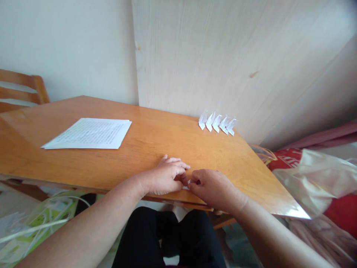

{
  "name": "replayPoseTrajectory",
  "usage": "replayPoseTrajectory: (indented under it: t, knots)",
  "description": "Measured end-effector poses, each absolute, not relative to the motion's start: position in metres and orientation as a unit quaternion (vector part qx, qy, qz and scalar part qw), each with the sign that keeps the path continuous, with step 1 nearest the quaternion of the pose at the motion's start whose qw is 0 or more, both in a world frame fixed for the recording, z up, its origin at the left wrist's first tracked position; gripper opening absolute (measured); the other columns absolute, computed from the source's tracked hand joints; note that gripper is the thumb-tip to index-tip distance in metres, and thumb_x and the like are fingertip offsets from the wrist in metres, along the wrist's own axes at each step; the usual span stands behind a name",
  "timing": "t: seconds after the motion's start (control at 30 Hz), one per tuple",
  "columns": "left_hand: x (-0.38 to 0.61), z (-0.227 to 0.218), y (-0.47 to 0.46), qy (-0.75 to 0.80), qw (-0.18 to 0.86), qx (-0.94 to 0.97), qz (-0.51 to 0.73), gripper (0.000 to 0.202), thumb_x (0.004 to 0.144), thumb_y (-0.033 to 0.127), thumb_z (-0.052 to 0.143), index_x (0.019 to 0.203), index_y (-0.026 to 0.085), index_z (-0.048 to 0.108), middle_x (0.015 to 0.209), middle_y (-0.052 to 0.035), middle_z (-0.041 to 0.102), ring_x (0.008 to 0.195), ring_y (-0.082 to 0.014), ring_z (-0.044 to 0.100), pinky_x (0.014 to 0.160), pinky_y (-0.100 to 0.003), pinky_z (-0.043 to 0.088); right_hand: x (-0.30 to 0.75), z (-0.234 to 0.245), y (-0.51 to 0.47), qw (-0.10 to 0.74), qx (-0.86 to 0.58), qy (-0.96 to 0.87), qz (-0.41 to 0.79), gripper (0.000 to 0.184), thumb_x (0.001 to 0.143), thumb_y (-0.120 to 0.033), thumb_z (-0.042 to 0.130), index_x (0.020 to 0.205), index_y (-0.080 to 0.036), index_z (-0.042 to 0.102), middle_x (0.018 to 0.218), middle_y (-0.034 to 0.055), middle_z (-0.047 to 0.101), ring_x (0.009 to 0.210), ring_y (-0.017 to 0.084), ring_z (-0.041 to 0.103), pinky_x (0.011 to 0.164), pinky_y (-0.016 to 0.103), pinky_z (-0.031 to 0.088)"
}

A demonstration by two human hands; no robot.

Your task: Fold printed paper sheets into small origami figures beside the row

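My left hand [166, 175] and my right hand [209, 187] meet at the near edge of the wooden table [156, 145]. Both are closed in a pinch on a small piece of white paper [188, 183], of which only a sliver shows between the fingertips. The rest of that paper is hidden under my fingers. Several small folded white paper pieces [216, 123] stand in a row at the table's far edge, against the wall panel.
A stack of printed sheets [89, 133] lies on the table's left part. A wooden chair [22, 89] stands at far left. Clear plastic wrap [315, 175] and red fabric lie right of the table. A green bag [41, 219] sits on the floor at left.
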State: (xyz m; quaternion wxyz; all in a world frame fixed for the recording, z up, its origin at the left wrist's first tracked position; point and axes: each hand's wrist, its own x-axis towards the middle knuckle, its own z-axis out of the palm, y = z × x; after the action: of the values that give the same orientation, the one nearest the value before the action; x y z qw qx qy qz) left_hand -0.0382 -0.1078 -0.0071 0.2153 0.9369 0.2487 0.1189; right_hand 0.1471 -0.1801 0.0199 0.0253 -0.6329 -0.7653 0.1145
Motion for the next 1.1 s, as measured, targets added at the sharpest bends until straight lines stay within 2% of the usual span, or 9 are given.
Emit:
replayPoseTrajectory:
  t: [0.2, 0.37, 0.67, 0.97, 1.1]
  knots:
    - [-0.0368, -0.0064, -0.1075, 0.252, 0.21, 0.937, 0.12, 0.011, 0.088, 0.027, 0.06, 0.085, 0.025, 0.07, 0.128, -0.0005, 0.067, 0.125, -0.0267, 0.051, 0.108, -0.045, 0.024, 0.146, 0.0167, -0.1792, 0.015, -0.639, -0.763, 0.098, 0.039, 0.097, -0.041, 0.045, 0.073, -0.022, 0.07, 0.069, 0.0028, 0.069, 0.056, 0.015, 0.055, 0.053, 0.028, 0.027]
    - [-0.0369, -0.0074, -0.1076, 0.253, 0.203, 0.939, 0.118, 0.011, 0.088, 0.028, 0.059, 0.085, 0.024, 0.068, 0.127, -0.0013, 0.067, 0.122, -0.0267, 0.054, 0.107, -0.046, 0.025, 0.1447, 0.0157, -0.1797, 0.008, -0.643, -0.762, 0.085, 0.04, 0.096, -0.04, 0.045, 0.071, -0.022, 0.07, 0.066, 0.0027, 0.068, 0.054, 0.014, 0.053, 0.053, 0.029, 0.025]
    - [-0.0372, -0.0042, -0.1099, 0.253, 0.21, 0.937, 0.117, 0.01, 0.087, 0.026, 0.059, 0.088, 0.024, 0.069, 0.126, -0.0015, 0.067, 0.121, -0.0266, 0.054, 0.11, -0.047, 0.023, 0.1429, 0.0177, -0.1785, -0.007, -0.643, -0.762, 0.082, 0.042, 0.098, -0.043, 0.043, 0.075, -0.022, 0.071, 0.069, 0.0041, 0.069, 0.056, 0.016, 0.056, 0.054, 0.029, 0.03]
    - [-0.0381, -0.0047, -0.1105, 0.258, 0.216, 0.935, 0.115, 0.012, 0.088, 0.023, 0.056, 0.087, 0.025, 0.067, 0.128, 0.0003, 0.066, 0.124, -0.026, 0.052, 0.111, -0.049, 0.018, 0.1442, 0.0158, -0.1771, -0.01, -0.644, -0.761, 0.078, 0.037, 0.095, -0.041, 0.048, 0.075, -0.022, 0.071, 0.07, 0.0043, 0.07, 0.057, 0.015, 0.055, 0.054, 0.029, 0.028]
    - [-0.0369, -0.003, -0.1117, 0.266, 0.217, 0.932, 0.114, 0.009, 0.089, 0.028, 0.058, 0.085, 0.025, 0.066, 0.127, 0.0002, 0.066, 0.122, -0.0262, 0.053, 0.11, -0.046, 0.02, 0.1455, 0.0154, -0.1767, -0.009, -0.639, -0.764, 0.083, 0.032, 0.093, -0.039, 0.05, 0.075, -0.022, 0.072, 0.071, 0.0034, 0.07, 0.059, 0.016, 0.057, 0.054, 0.029, 0.027]
